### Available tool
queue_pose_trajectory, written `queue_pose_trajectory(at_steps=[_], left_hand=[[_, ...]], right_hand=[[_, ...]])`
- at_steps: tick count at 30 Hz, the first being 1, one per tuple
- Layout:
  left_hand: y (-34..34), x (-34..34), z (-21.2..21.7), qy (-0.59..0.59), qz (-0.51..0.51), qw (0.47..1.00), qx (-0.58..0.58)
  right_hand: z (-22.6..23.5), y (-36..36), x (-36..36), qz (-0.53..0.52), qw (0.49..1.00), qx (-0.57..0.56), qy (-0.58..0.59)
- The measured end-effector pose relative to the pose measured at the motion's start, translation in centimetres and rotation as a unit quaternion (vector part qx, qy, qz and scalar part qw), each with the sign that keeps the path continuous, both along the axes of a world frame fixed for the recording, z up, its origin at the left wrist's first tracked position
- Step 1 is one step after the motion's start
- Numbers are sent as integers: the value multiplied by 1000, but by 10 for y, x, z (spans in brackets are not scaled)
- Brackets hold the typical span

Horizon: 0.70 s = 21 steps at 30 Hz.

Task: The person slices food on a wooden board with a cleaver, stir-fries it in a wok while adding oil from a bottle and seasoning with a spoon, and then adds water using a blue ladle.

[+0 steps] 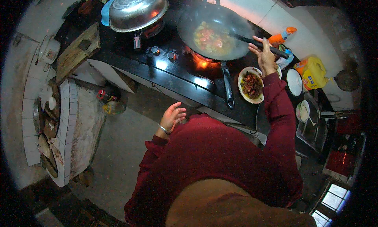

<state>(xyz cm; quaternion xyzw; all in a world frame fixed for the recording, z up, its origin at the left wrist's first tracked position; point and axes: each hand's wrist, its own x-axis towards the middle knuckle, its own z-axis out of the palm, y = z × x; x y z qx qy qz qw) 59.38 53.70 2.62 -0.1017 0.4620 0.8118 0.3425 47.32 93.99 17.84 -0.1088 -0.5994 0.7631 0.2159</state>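
Observation:
My right hand (pixel 266 59) is at the wok's right side, its fingers loosely around the long black handle of a spatula (pixel 245 38). The spatula's far end reaches into a large dark wok (pixel 242 26), where chopped reddish and yellowish food (pixel 210 38) cooks with steam over it. Orange flame glows under the wok, and its black handle (pixel 227 85) points toward me. Below my right hand, a white bowl (pixel 240 79) holds dark cooked food. My left hand (pixel 172 118) hangs in front of my body, empty, with its fingers apart and a bracelet at the wrist.
A lidded metal pot (pixel 136 8) stands on the left burner. Along the right wall are an orange-capped bottle (pixel 281 36), a yellow oil jug (pixel 313 71), a white plate (pixel 294 82) and a small bowl with a spoon (pixel 302 111). A wooden board (pixel 76 53) leans at the counter's left end.

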Motion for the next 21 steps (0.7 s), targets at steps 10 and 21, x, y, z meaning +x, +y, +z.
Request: queue_pose_trajectory(at_steps=[10,21], left_hand=[[-2,4,-12,10,-4,1000,23],[5,-2,-3,2,-2,1000,-5]], right_hand=[[31,-24,-18,130,985,112,-32],[6,-15,56,106,986,127,-12]])
